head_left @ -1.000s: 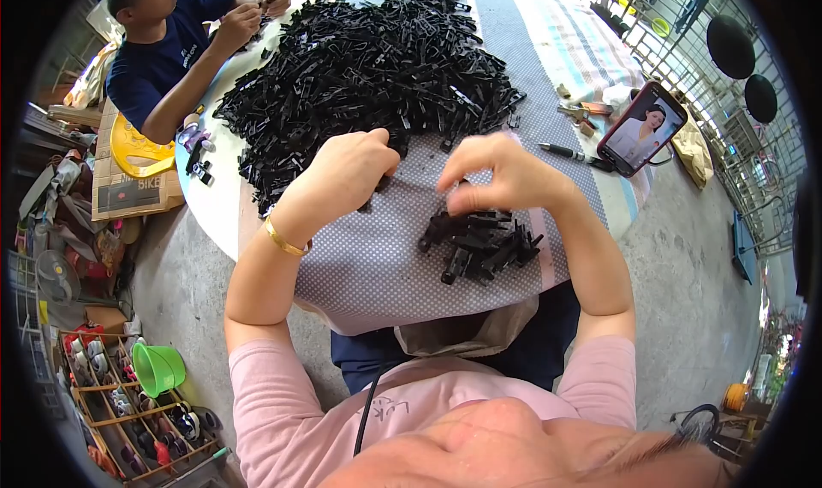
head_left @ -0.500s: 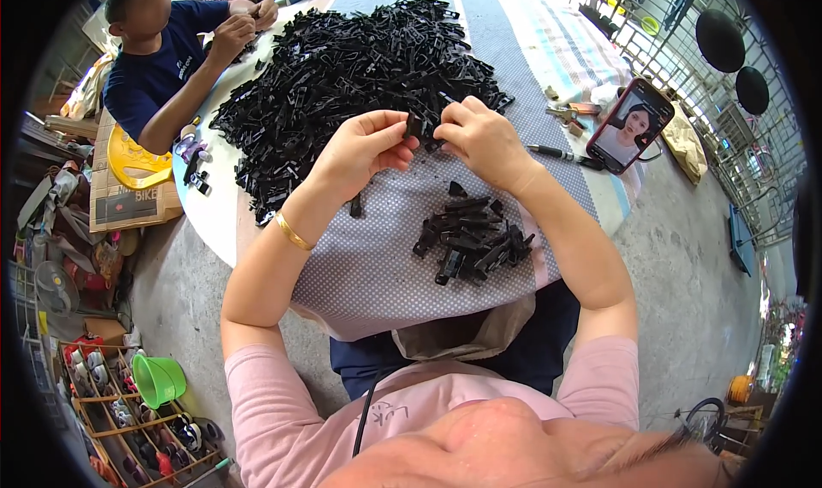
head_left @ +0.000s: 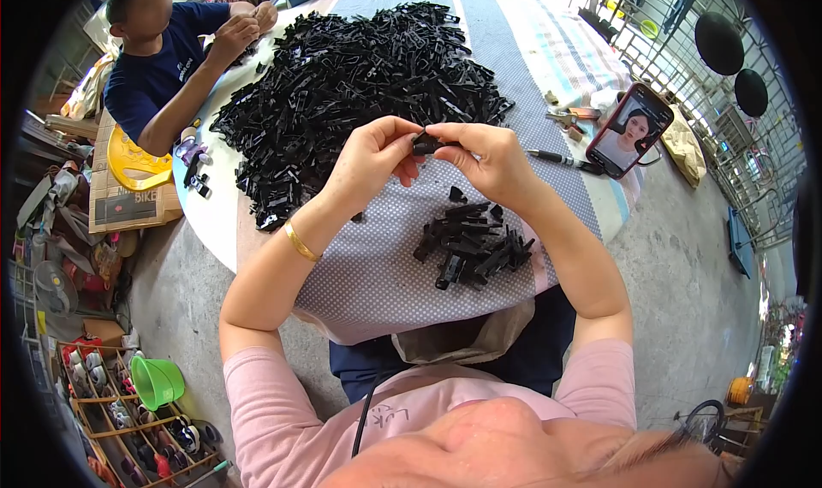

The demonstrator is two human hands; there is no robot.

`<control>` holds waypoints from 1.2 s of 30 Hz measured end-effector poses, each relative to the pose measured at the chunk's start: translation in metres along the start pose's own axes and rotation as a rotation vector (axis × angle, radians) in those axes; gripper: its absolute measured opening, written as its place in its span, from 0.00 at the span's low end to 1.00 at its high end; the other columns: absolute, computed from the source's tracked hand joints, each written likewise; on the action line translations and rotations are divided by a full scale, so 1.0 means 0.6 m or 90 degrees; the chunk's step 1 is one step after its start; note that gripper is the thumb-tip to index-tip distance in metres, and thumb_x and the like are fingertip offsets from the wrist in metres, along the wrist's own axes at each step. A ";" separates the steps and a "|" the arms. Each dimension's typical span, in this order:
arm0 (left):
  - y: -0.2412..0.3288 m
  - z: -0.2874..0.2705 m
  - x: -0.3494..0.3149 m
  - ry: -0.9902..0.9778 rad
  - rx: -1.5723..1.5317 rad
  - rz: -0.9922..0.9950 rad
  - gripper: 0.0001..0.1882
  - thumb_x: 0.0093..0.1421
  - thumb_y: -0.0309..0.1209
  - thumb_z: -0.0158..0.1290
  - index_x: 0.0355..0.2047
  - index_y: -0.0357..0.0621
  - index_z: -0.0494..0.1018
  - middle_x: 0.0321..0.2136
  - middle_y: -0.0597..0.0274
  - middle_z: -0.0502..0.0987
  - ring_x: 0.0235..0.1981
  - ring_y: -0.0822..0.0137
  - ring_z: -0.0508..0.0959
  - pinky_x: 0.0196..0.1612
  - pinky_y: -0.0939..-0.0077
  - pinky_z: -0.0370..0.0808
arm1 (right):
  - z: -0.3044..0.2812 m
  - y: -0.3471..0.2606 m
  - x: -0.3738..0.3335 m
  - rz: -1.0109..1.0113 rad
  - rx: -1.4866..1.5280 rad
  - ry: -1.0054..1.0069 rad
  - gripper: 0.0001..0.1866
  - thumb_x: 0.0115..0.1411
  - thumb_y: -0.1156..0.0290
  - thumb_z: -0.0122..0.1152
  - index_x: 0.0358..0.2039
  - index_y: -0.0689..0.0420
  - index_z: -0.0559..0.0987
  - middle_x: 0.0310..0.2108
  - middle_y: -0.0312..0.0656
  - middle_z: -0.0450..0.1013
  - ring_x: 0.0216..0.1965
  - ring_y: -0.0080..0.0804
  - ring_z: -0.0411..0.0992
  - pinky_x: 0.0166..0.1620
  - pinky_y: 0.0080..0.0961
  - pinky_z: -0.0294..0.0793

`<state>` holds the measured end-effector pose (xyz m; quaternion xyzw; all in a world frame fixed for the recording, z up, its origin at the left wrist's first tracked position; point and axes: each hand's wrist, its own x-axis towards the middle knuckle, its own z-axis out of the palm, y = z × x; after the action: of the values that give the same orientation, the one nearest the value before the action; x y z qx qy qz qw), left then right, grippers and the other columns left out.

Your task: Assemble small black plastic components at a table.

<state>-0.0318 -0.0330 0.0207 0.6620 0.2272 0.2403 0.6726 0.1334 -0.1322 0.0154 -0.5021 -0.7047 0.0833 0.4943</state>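
Between my two hands, just above the near edge of the big pile, is a small black plastic part (head_left: 424, 146). My left hand (head_left: 381, 156) pinches its left end between thumb and fingertips. On the other end, my right hand (head_left: 486, 156) closes its thumb and forefinger. Whether this is one part or two fitted together, I cannot make out. Beyond my hands spreads a large heap of black plastic parts (head_left: 368, 64), narrow and clip-like. A smaller pile of black parts (head_left: 467, 244) lies nearer me, below my right hand.
A dotted grey cloth (head_left: 368, 274) covers the round table. To the right stand a phone (head_left: 632, 128) and a black pen-like tool (head_left: 556, 157). At the far left a co-worker (head_left: 163, 68) sits holding something small. A green bucket (head_left: 158, 381) is on a rack at lower left.
My hands have come together; the right moved in from the pile's edge and now meets the left at the black part. The near pile looks slightly rearranged.
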 end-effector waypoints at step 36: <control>0.003 0.004 -0.006 -0.028 -0.138 -0.043 0.12 0.59 0.32 0.51 0.34 0.32 0.70 0.30 0.53 0.76 0.30 0.66 0.79 0.35 0.75 0.79 | -0.012 0.000 -0.002 0.110 0.165 -0.019 0.08 0.47 0.75 0.67 0.27 0.63 0.77 0.33 0.41 0.75 0.26 0.17 0.69 0.29 0.13 0.70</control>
<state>-0.0333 -0.0369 0.0222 0.5823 0.2068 0.2263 0.7529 0.1388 -0.1357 0.0184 -0.4917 -0.6494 0.2236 0.5353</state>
